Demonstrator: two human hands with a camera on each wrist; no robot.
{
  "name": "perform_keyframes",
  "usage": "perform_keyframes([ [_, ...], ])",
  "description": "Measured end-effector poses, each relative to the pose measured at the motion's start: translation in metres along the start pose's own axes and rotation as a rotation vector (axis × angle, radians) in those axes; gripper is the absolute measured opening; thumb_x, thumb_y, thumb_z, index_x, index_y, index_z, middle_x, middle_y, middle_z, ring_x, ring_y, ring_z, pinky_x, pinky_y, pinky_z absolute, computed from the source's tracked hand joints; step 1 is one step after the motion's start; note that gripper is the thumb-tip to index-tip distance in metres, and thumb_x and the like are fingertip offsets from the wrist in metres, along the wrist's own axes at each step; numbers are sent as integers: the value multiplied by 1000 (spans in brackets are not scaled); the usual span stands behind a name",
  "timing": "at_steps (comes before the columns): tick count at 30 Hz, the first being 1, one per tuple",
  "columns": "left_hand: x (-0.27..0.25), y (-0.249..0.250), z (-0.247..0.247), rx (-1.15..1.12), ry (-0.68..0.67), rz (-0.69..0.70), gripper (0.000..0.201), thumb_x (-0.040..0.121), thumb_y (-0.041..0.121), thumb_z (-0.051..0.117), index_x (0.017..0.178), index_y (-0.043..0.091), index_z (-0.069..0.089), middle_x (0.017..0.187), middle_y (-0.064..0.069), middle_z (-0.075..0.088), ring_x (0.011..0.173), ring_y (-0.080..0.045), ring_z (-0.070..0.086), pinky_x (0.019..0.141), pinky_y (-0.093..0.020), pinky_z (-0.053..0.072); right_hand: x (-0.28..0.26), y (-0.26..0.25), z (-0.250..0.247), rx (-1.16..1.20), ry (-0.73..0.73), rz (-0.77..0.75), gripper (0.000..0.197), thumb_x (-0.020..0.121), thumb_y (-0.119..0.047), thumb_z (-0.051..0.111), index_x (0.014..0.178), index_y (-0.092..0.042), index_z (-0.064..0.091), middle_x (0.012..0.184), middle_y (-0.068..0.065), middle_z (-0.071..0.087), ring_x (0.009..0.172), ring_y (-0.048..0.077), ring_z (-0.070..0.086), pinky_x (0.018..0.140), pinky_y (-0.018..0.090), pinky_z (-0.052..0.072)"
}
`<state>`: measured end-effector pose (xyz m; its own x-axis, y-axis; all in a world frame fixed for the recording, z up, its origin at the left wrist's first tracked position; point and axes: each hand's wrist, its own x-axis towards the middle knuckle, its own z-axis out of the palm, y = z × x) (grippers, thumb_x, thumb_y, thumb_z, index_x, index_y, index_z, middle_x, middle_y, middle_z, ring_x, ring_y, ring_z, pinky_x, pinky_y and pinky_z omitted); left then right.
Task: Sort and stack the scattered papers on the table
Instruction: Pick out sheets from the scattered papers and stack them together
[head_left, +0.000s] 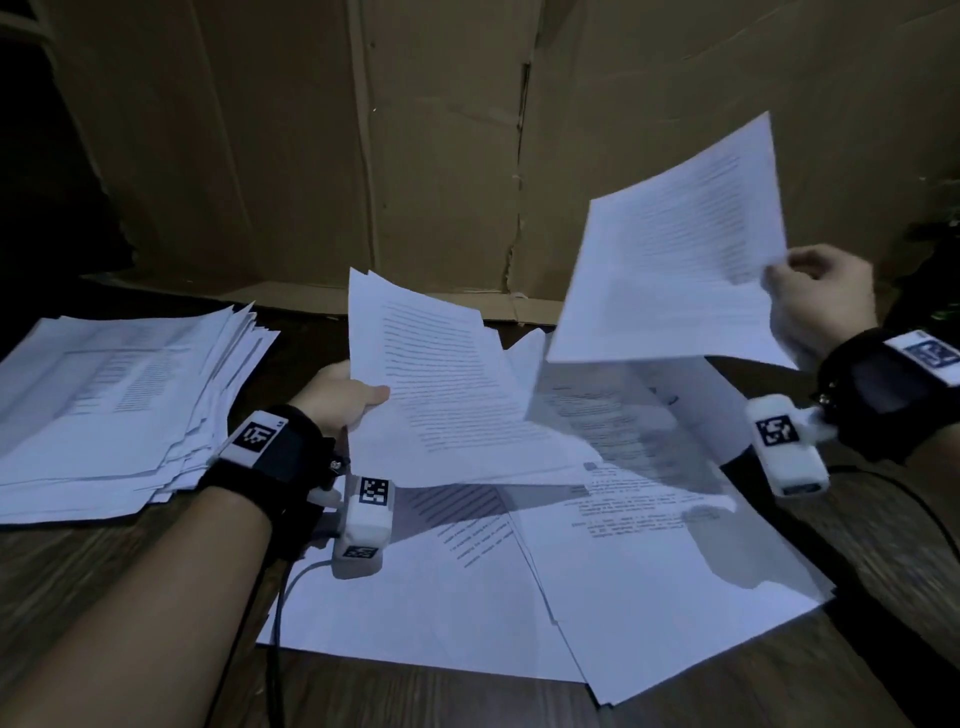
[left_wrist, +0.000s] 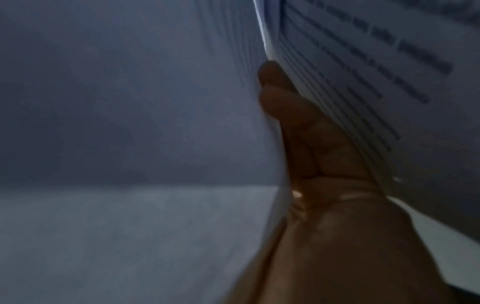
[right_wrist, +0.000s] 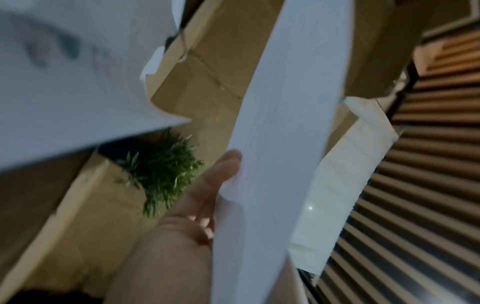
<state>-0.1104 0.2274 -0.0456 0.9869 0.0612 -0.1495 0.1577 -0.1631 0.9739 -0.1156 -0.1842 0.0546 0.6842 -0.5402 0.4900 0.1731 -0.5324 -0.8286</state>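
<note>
My left hand (head_left: 340, 397) grips a thin bundle of printed sheets (head_left: 447, 384) by its left edge, lifted above the table's middle; in the left wrist view the fingers (left_wrist: 298, 115) curl round those sheets (left_wrist: 376, 82). My right hand (head_left: 823, 299) pinches a single printed sheet (head_left: 675, 249) by its right edge, held up in the air at the right; the right wrist view shows the thumb (right_wrist: 221, 174) against that sheet (right_wrist: 280, 144). Loose sheets (head_left: 597, 561) lie overlapping on the dark wooden table (head_left: 104, 571) below both hands. A thick, uneven stack of papers (head_left: 114, 400) sits at the left.
A cardboard wall (head_left: 415, 156) stands along the table's far edge. A cable (head_left: 280, 613) trails from the left wrist camera over the loose sheets. A green plant (right_wrist: 161, 170) shows past the table's right side. Bare wood shows at the front left and front right.
</note>
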Motion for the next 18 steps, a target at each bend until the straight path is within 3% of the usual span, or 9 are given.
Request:
perform_keyframes([
  [2, -2, 3, 4, 21, -58, 16, 34, 99, 0, 50, 132, 4, 55, 128, -9, 61, 110, -28, 61, 88, -37, 51, -10, -12, 8, 128, -185, 79, 10, 97, -6, 60, 88, -9, 65, 71, -3, 64, 52, 1, 56, 45, 10, 41],
  [5, -2, 4, 12, 13, -136, 18, 27, 104, 7, 42, 128, 11, 54, 119, -8, 63, 93, -21, 64, 68, -27, 52, -42, -24, 27, -4, -493, 88, 8, 99, -10, 60, 97, -4, 65, 72, 2, 58, 53, 5, 53, 45, 10, 40],
  [7, -1, 2, 14, 19, -145, 16, 27, 107, 18, 37, 128, 11, 53, 116, -7, 64, 93, -24, 63, 75, -29, 50, -68, -23, 43, -76, -663, 113, 10, 100, -12, 57, 92, -6, 60, 67, 5, 50, 44, 6, 44, 39, 13, 33],
  [10, 8, -6, 9, 40, -89, -24, 58, 98, 56, 39, 134, 12, 55, 127, -7, 64, 116, -30, 60, 105, -40, 40, -94, -17, 62, -75, -799, 153, 12, 100, -8, 52, 89, -7, 55, 59, 5, 47, 35, 8, 39, 37, 13, 28],
  [11, 11, -9, 7, 58, -82, -68, 72, 90, 69, 40, 131, 13, 58, 126, -7, 66, 117, -30, 61, 106, -43, 41, -98, -14, 66, -128, -804, 121, 12, 98, -9, 54, 87, -7, 58, 56, 3, 50, 33, 8, 40, 37, 13, 29],
  [13, 2, -6, 9, 64, -166, -114, 81, 77, 81, 48, 116, 13, 66, 106, -5, 74, 100, -28, 69, 90, -39, 51, -104, -10, 73, -168, -838, 108, 11, 97, -12, 57, 88, -8, 62, 54, -1, 54, 35, 8, 42, 39, 15, 32],
  [14, -4, -4, 12, 77, -251, -107, 80, 68, 79, 61, 113, 13, 68, 101, -4, 76, 94, -26, 71, 83, -37, 52, -107, -8, 76, -151, -888, 136, 11, 98, -13, 57, 90, -8, 63, 55, 0, 54, 36, 9, 43, 40, 16, 32],
  [16, -13, -2, 15, 40, -324, -25, 72, 63, 48, 85, 122, 11, 65, 114, -5, 73, 104, -26, 69, 88, -40, 52, -106, -4, 75, -52, -996, 277, 17, 101, -19, 58, 99, -4, 64, 69, 6, 60, 46, 11, 49, 42, 18, 40],
  [18, -13, -2, 16, -7, -251, 26, 48, 84, 10, 72, 130, 9, 59, 124, -8, 67, 114, -29, 64, 96, -42, 49, -90, 7, 69, -23, -916, 392, 30, 101, -24, 59, 108, 5, 62, 87, 13, 62, 64, 20, 54, 51, 25, 49],
])
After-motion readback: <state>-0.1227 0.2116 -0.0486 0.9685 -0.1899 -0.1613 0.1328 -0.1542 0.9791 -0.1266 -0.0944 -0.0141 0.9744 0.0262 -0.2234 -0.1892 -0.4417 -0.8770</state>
